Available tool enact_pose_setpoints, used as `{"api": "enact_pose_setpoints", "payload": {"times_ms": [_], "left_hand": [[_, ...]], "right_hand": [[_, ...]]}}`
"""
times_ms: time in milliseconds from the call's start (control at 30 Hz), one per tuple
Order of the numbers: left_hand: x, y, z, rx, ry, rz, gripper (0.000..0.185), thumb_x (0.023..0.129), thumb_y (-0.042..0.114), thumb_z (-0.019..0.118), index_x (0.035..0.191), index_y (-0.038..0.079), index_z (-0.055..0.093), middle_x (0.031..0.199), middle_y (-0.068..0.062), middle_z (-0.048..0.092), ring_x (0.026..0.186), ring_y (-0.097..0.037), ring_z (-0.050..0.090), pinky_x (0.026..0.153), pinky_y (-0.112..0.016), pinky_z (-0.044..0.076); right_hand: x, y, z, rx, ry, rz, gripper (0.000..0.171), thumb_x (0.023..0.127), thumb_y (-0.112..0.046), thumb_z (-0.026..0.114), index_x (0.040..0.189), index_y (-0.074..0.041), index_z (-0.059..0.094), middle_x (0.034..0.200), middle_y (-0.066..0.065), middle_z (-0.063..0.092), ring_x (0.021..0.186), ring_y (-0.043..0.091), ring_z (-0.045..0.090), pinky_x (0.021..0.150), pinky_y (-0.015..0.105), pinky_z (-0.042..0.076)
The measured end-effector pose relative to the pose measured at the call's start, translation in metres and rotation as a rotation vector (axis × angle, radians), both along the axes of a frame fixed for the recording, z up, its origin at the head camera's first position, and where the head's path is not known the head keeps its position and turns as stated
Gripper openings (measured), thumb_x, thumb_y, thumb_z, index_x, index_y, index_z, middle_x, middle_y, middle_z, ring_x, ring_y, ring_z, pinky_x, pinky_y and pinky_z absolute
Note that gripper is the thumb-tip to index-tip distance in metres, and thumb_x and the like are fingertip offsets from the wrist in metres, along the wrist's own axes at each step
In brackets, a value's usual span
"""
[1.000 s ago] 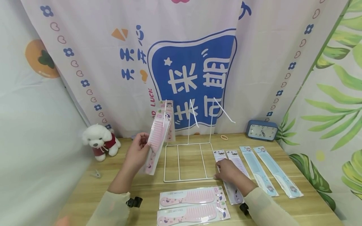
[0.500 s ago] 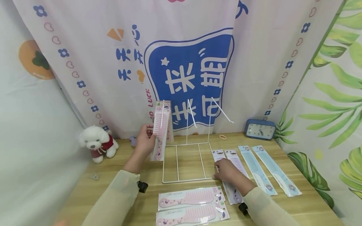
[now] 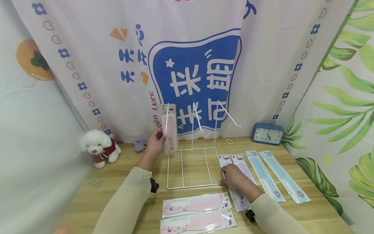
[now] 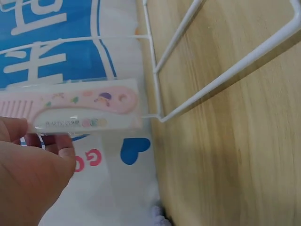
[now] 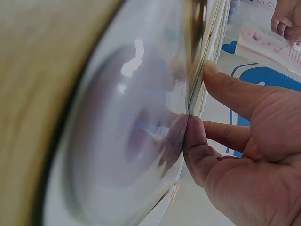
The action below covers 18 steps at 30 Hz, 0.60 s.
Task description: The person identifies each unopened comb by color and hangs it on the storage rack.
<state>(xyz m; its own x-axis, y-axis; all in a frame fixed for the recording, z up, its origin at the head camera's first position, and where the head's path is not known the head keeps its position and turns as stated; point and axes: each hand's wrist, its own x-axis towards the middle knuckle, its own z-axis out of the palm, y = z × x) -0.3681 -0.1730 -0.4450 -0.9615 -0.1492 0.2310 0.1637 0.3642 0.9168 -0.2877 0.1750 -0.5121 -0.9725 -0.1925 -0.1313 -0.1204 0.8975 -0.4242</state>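
A white wire rack (image 3: pixel 193 186) with three long hooks stands on the table. My left hand (image 3: pixel 154 143) pinches the side of a pink comb in a clear packet (image 3: pixel 171 143), upright at the left hook (image 3: pixel 167 118). Its handle end (image 4: pixel 113 100) points down in the left wrist view. Another pink comb packet hangs behind it, mostly covered. At the rack's front right corner, my right hand (image 3: pixel 233 177) holds the frame between thumb and fingers, lying over a packet with a purple comb (image 3: pixel 241 199). That packet's handle end looms blurred in the right wrist view.
Two packaged pink combs (image 3: pixel 196 204) lie in front of the rack. A second purple comb packet (image 3: pixel 244 168) and two blue comb packets (image 3: pixel 284 175) lie at the right. Around them are a clock (image 3: pixel 268 134), a toy dog (image 3: pixel 99 146), a purple object (image 3: pixel 139 145) and a small clip (image 3: pixel 95 182).
My left hand has moved forward and right with the pink comb packet, which has swung from tilted to upright and slid back along the left hook. The right hand has stayed in place.
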Motion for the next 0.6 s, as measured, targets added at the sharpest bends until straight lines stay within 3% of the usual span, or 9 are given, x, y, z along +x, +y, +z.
{"api": "enact_pose_setpoints", "payload": {"times_ms": [333, 600], "left_hand": [[-0.0095, -0.0022, -0.0087, 0.018, 0.02, 0.005, 0.02, 0.107, 0.003, 0.059, 0.124, -0.006, 0.061, 0.116, -0.023, 0.065, 0.11, -0.032, 0.061, 0.099, -0.038, 0.052], [-0.0067, -0.008, -0.0057, 0.031, -0.044, -0.015, 0.027, 0.111, 0.011, 0.059, 0.135, -0.003, 0.059, 0.13, -0.024, 0.065, 0.123, -0.034, 0.061, 0.109, -0.045, 0.053]], "right_hand": [[0.0006, -0.0009, -0.0008, 0.01, 0.001, -0.001, 0.059, 0.085, -0.022, 0.095, 0.133, 0.005, 0.073, 0.109, 0.013, 0.075, 0.099, 0.024, 0.069, 0.096, 0.048, 0.062], [-0.0006, -0.0009, -0.0006, 0.013, -0.002, 0.002, 0.06, 0.085, -0.023, 0.095, 0.133, 0.005, 0.073, 0.109, 0.013, 0.075, 0.099, 0.024, 0.068, 0.097, 0.049, 0.061]]}}
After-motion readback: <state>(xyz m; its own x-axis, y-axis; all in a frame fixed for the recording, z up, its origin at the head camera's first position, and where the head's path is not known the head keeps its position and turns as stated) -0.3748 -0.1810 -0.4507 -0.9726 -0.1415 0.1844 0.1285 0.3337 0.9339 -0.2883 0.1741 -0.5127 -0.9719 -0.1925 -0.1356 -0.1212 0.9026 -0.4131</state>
